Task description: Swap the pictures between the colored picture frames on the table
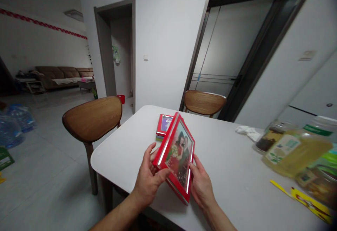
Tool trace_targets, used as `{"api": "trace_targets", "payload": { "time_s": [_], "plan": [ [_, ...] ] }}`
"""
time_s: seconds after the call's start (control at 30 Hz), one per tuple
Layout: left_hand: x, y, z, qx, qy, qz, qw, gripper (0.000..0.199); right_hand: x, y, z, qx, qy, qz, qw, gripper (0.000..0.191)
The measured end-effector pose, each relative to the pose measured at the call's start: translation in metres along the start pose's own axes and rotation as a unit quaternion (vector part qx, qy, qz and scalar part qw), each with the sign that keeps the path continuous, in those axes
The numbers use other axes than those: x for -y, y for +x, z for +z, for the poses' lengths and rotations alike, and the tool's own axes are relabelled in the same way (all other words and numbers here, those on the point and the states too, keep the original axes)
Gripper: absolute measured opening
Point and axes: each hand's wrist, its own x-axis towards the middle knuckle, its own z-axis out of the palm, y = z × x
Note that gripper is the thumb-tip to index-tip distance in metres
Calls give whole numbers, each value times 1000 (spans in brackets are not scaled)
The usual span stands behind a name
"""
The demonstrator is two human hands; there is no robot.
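Observation:
Tilted up over the near side of the white table (218, 175) is a thick red photo album (181, 154) with silver edging. Its cover photo shows a couple, one in red holding a bouquet, one in a dark suit. My left hand (149, 175) grips the lower left corner, thumb on the front and fingers around the spine side. At the right edge, my right hand (201, 182) holds it with the thumb on the cover edge and the fingers hidden behind. Beyond it lies a smaller red-edged album (162, 125) with a purple picture, partly covered from view.
On the right stand a bottle of yellow oil (292, 152), a jar with dark contents (271, 136) and a yellow strip-shaped item (310, 203). A crumpled white tissue (247, 131) lies behind. Wooden chairs (93, 119) stand at the table's left and far sides.

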Motion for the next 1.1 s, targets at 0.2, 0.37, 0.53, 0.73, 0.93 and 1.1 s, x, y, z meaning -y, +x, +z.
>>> {"api": "trace_targets", "payload": {
  "time_s": [0.2,0.37,0.53,0.73,0.93,1.1],
  "plan": [
    [24,1,-22,76,66,-66,993,75,25,11,-37,-50,-188,14,981,77],
    [48,-2,0,156,153,-69,973,87,48,19,-78,-73,-317,8,946,73],
    [78,11,52,209,260,-1,943,81,85,37,-135,-164,-527,-63,831,60],
    [109,36,95,225,403,12,887,59,111,73,-171,-205,-711,-84,668,50],
    [113,55,104,223,478,-21,849,45,106,100,-172,-186,-784,-62,589,47],
    [113,57,97,203,490,-47,847,42,102,108,-171,-163,-801,-61,573,43]
  ]
}}
